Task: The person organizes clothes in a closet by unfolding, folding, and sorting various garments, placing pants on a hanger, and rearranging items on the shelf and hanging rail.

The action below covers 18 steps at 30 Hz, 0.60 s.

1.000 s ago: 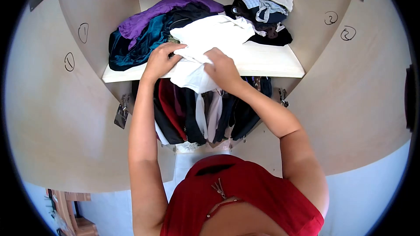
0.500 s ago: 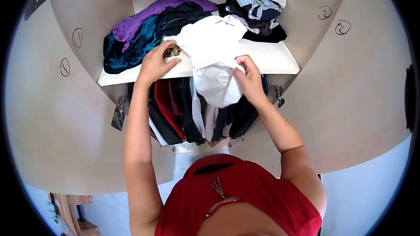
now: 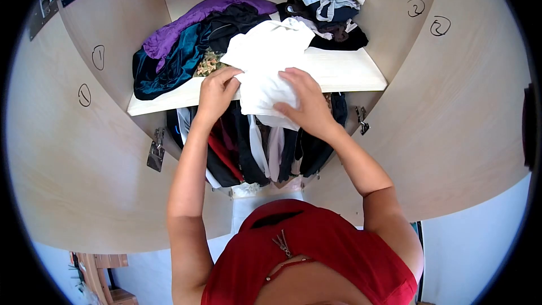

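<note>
A white garment (image 3: pixel 271 45) lies partly on the wooden shelf (image 3: pixel 344 73) and hangs over its front edge. My left hand (image 3: pixel 219 91) pinches the garment's left side at the shelf edge. On the right side of the cloth rests my right hand (image 3: pixel 305 101), thumb and fingers spread apart over it. Left of the garment are a purple cloth (image 3: pixel 197 17), a teal velvet cloth (image 3: pixel 169 68) and a patterned piece (image 3: pixel 209 64), with a black garment (image 3: pixel 228 28) behind.
At the shelf's back right is a stack of folded clothes (image 3: pixel 333 5). Hanging clothes (image 3: pixel 254 147) fill the space below the shelf. Open cabinet doors with metal hinges (image 3: pixel 156 149) flank both sides.
My left hand has moved right and closed on the garment's edge. My right hand has shifted left and opened over the cloth. More of the patterned piece shows.
</note>
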{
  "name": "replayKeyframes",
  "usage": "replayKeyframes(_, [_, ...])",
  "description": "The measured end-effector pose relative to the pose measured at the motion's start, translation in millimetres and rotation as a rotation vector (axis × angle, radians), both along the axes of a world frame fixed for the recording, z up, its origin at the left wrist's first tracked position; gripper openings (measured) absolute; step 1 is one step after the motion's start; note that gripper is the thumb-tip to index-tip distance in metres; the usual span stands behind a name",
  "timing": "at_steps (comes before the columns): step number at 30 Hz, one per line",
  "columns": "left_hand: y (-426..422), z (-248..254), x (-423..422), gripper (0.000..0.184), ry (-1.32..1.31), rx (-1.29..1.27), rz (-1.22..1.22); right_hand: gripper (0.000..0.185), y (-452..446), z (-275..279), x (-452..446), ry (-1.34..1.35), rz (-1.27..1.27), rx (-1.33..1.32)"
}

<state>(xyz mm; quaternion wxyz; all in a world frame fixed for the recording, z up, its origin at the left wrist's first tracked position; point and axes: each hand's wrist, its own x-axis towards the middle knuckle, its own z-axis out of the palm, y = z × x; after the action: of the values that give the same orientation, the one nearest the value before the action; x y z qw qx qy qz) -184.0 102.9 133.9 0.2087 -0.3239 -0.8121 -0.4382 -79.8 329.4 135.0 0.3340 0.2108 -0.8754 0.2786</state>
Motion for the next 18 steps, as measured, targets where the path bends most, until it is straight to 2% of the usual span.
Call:
replayKeyframes(1, [7, 3, 6, 0.024, 0.041, 0.053, -0.025, 0.073, -5, 2, 3, -0.009, -0.036, 0.1])
replayKeyframes(3, [25, 15, 26, 0.024, 0.124, 0.16, -0.07, 0.076, -14, 4, 5, -0.087, -0.008, -0.049])
replayKeyframes(4, [33, 23, 37, 0.025, 0.118, 0.172, -0.179, 0.078, -19, 4, 4, -0.128, 0.007, -0.124])
replayKeyframes(5, [42, 29, 50, 0.028, 0.011, 0.193, -0.302, 0.062, -24, 5, 0, -0.023, 0.0, -0.253])
replayKeyframes(8, [66, 32, 72, 0.03, 0.166, 0.01, -0.41, 0.038, -7, -6, -11, -0.239, 0.048, -0.624])
replayKeyframes(9, [69, 33, 74, 0.032, 0.22, 0.026, -0.395, 0.022, -2, -8, -18, -0.076, 0.085, -0.767])
replayKeyframes(10, [72, 34, 73, 0.034, 0.275, 0.042, -0.38, 0.024, 7, -4, -22, -0.229, 0.143, -1.01])
replayKeyframes(12, [69, 36, 69, 0.041, 0.348, 0.034, -0.284, 0.029, 18, 11, -20, -0.275, 0.267, -1.503])
replayKeyframes(14, [62, 22, 47, 0.042, 0.341, 0.075, -0.095, 0.04, 44, 12, -21, -0.358, 0.354, -1.71])
replayKeyframes(15, [56, 20, 40, 0.047, 0.296, 0.008, -0.014, 0.042, 60, 9, -23, -0.37, 0.382, -1.771])
replayKeyframes(18, [39, 10, 31, 0.054, 0.125, -0.312, -0.087, 0.041, 87, 7, -16, -0.22, 0.306, -1.782])
